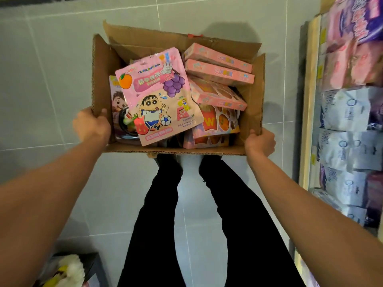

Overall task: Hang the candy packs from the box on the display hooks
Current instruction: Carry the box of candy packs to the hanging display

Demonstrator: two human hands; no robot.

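- Box (pixel 178 151), open and full of packs (pixel 159 96), is over the floor (pixel 41 79), beside the shelf (pixel 350 112).
- Left hand (pixel 91 125) and right hand (pixel 260 142): fingers grasp its near corners.
- Keep it level; set down near the hooks, which are unseen.

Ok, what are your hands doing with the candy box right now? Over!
Left hand and right hand gripping the box by its near corners. Candy packs inside, none hung. No hooks in view.
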